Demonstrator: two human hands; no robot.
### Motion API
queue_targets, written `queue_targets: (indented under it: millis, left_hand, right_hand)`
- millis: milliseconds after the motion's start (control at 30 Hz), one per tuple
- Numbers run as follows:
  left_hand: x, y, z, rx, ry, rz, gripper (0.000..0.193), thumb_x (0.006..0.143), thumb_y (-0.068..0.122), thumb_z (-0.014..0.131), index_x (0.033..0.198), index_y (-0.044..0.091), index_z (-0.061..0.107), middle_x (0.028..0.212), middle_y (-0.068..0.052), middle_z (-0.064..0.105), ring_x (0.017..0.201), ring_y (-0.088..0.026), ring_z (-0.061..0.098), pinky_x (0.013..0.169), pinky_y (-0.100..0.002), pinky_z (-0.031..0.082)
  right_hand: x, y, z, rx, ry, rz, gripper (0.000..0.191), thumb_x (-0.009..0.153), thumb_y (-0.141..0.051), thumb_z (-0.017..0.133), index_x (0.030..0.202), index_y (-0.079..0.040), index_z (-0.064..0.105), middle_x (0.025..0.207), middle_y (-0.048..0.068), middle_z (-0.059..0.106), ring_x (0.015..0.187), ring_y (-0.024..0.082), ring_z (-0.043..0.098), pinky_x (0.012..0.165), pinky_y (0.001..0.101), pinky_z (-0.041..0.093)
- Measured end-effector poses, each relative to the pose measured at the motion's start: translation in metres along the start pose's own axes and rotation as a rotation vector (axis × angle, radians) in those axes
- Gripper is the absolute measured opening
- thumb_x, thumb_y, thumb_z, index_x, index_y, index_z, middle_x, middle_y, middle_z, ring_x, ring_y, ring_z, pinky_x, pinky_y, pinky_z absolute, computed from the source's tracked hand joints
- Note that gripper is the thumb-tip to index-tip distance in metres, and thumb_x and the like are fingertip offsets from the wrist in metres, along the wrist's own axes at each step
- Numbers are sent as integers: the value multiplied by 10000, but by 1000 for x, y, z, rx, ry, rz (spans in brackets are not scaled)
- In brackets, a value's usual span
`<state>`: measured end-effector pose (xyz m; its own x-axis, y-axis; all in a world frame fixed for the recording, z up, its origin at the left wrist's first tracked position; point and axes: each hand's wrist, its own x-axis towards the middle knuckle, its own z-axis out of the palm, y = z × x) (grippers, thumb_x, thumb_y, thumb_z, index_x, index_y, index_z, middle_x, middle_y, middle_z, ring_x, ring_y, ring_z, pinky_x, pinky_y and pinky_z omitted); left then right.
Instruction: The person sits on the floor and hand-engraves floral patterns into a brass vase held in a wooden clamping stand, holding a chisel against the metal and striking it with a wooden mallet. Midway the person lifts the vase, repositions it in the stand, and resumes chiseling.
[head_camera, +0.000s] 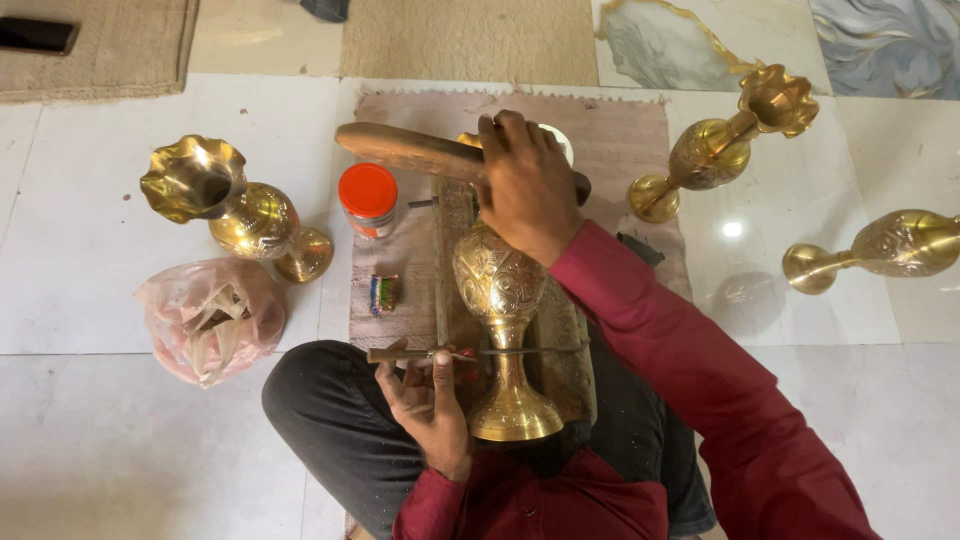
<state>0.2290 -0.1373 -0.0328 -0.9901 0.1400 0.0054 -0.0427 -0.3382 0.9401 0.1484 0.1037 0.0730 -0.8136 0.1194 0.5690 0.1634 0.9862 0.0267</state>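
Seated on a tiled floor, a person is pinching a thin wooden-handled tool (440, 354) in the closed left hand (432, 395), its metal shaft lying crosswise, left to right, against the narrow stem of a brass vase (503, 325). The vase is resting lengthwise across the lap, base nearest the body and mouth pointing away, on a wooden block (565, 335). Farther out, the right hand (525, 185) is wrapping shut over a wooden mallet (405, 150) above the vase's mouth.

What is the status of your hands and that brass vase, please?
Right hand grips wooden mallet over brass vase. Left hand holds thin chisel against its stem. Nothing in the way.
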Motion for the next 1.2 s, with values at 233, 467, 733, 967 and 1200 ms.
queue_targets:
  millis: [233,467,733,967,1200]
  left_hand:
    - [0,-4,1,-36,31,16,550,992,39,667,1466,19,387,1067,-140,680,969,-167,669,833,-296,589]
    - [1,-9,-1,-51,29,37,554,1001,33,660,1473,24,370,1072,-139,674,971,-161,657,815,-290,589]
    - [1,-6,-2,-60,55,-8,569,982,41,661,1471,33,370,1038,-167,694,887,-176,685,749,-303,605]
    - [1,-3,0,-37,35,-4,551,990,48,654,1468,29,381,1039,-161,707,936,-179,686,760,-302,597]
    - [2,-6,-2,3,30,35,549,994,47,665,1465,18,383,1078,-152,684,998,-178,672,818,-303,594]
  right_hand:
    - [36,-2,34,-70,-237,99,326,679,-139,840,928,40,730,948,197,681,860,329,666,782,457,547]
    - [45,-8,31,29,-224,145,221,686,-166,851,802,-31,721,830,152,723,845,307,696,761,439,561]
    - [24,23,33,373,-75,252,319,809,-277,876,907,-18,719,802,155,710,704,308,691,643,461,558]
    - [13,31,34,591,6,324,335,901,-283,843,1016,2,711,869,164,723,783,291,705,719,432,562]
    - [35,7,35,57,-166,75,336,693,-199,879,889,4,697,845,167,719,783,309,708,734,444,562]
